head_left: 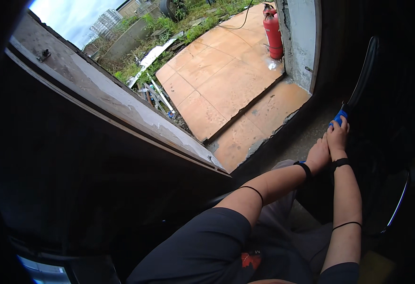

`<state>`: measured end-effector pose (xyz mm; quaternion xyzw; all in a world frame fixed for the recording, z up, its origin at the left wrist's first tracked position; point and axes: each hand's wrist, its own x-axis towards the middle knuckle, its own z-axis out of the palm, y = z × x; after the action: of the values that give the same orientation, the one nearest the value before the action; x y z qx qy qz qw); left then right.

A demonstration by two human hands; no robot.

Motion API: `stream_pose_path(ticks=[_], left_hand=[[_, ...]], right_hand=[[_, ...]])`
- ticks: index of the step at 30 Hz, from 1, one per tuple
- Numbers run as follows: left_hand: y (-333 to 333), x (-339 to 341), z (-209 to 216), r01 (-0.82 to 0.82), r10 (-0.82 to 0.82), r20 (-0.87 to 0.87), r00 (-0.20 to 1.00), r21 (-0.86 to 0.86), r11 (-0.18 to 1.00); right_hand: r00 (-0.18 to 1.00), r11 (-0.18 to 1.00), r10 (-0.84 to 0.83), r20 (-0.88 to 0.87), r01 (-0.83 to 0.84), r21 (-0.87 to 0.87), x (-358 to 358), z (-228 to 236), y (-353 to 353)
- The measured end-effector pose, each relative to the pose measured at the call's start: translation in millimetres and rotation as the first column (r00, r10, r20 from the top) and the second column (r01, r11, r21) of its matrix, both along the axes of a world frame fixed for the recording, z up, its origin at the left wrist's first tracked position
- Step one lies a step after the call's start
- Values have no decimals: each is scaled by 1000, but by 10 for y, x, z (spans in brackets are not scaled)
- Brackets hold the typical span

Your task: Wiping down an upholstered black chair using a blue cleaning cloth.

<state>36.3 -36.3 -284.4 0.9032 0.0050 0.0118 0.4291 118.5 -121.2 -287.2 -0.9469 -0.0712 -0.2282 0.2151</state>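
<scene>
My right hand [338,136] is closed around a small blue object [338,118]; its kind is unclear in the dark. Just beyond the blue object, a long curved black piece [364,71] with a pale sheen along its edge rises to the upper right. It appears to meet the blue object, but I cannot tell whether the two are joined. Close against the right wrist, my left hand [318,154] has its fingers bent and closed. What the left fingers hold, if anything, is hidden. A black band circles each wrist.
Ahead lies an open doorway onto orange tiles [207,78] with a raised step edge. A red fire extinguisher [273,35] stands beside the right door post [302,42]. A pale frame [113,102] slants along the left. A shiny curved rod [397,203] shows at the right.
</scene>
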Motion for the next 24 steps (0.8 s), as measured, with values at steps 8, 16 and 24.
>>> stream_pose_path(ticks=[8,16,24], left_hand=[[-29,99,74,39,-38,-37,999,39,998],[-104,566,164,32,-31,-52,998,21,999],[-176,898,175,34,-36,-55,998,-36,999]], right_hand=[[997,1000,5,-79,-4,12,117,-127,-83],[994,998,-26,-106,20,-62,774,-249,-209],[951,993,-62,-304,28,-115,1147,-122,-248]])
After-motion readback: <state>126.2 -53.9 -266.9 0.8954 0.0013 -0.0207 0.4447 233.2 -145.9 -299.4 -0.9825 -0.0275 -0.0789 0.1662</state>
